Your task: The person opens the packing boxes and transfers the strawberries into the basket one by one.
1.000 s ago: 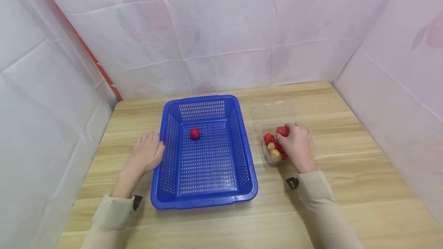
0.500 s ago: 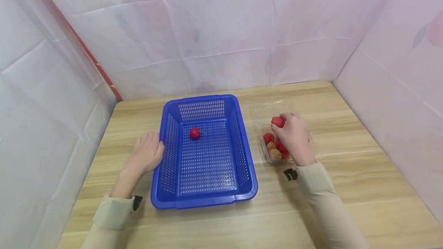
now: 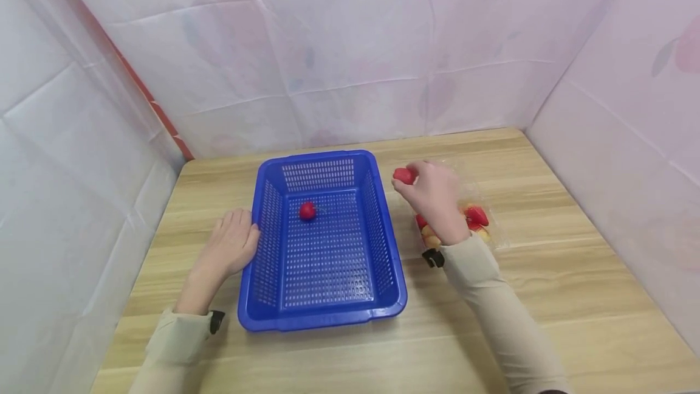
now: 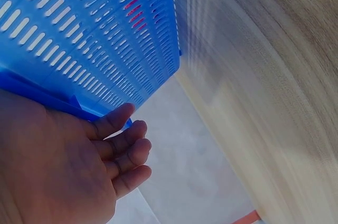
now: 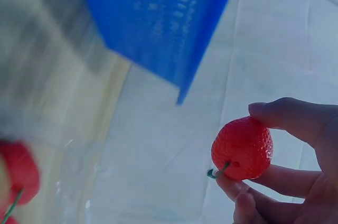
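Note:
My left hand (image 3: 236, 239) rests against the left rim of a blue plastic basket (image 3: 319, 321), its fingers loosely bent along the outside in the left wrist view. Inside the basket lies one round red fruit (image 3: 307, 211) with a thin green stem. My right hand (image 3: 437, 196) pinches a red lychee (image 5: 242, 148) between thumb and fingertips; its skin is bumpy and a short green stem shows. It is held just right of the basket's right rim. Below my right wrist, a clear plastic box (image 3: 499, 237) holds several red fruits (image 3: 477, 215) and yellowish fruits (image 3: 430, 238), partly hidden.
The basket and the box stand side by side on a wood-grain table (image 3: 569, 297). White floral sheets (image 3: 350, 53) hang along the back and both sides.
My right hand has lifted the lychee out of the clear box and carried it left toward the basket. More fruits in the box now show. The left hand stays at the rim.

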### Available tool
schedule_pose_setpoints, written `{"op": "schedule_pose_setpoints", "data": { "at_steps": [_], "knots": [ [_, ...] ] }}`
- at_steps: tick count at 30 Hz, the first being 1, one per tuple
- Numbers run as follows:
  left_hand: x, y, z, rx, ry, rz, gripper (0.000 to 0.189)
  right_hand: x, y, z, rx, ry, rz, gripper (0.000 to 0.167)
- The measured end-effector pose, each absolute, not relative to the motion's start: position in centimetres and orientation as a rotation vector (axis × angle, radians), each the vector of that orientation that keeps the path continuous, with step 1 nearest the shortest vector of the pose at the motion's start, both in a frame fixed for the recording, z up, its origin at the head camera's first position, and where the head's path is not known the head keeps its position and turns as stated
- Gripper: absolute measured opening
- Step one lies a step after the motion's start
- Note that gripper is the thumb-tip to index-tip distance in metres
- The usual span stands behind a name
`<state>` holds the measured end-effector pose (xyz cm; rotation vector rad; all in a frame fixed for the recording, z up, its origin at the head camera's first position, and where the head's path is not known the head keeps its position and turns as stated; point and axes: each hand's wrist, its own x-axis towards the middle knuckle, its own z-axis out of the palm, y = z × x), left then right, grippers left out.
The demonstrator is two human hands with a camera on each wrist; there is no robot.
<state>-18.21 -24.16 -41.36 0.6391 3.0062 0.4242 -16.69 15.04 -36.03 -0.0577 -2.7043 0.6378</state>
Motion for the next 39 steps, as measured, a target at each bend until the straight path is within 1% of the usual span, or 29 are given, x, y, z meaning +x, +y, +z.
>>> {"op": "schedule_pose_setpoints", "data": {
  "at_steps": [6,13,19,25,30,36,39],
  "knots": [
    [-18.3,-24.1,-41.5,0.645,3.004,0.419,0.024,-17.6,12.6,-34.5,-0.001,-2.724,0.752,0.037],
    [-18.3,-24.1,-41.6,0.637,3.011,0.414,0.025,-18.9,10.3,-33.1,0.128,-2.742,0.804,0.029],
    [-18.3,-24.1,-41.4,0.645,3.016,0.414,0.025,-20.0,8.2,-32.9,0.199,-2.807,0.78,0.026],
    [-18.4,-24.2,-41.4,0.635,3.016,0.411,0.026,-21.4,6.3,-33.3,0.22,-2.845,0.773,0.021],
    [-18.5,-24.2,-41.5,0.635,3.013,0.405,0.027,-22.4,5.0,-34.1,0.179,-2.901,0.811,0.024],
    [-18.5,-24.0,-41.4,0.653,3.011,0.405,0.028,-23.2,3.8,-35.5,0.091,-2.988,0.828,0.033],
    [-18.5,-24.1,-41.4,0.649,3.014,0.411,0.027,-23.7,3.2,-36.6,0.064,-3.016,0.814,0.033]
  ]
}}
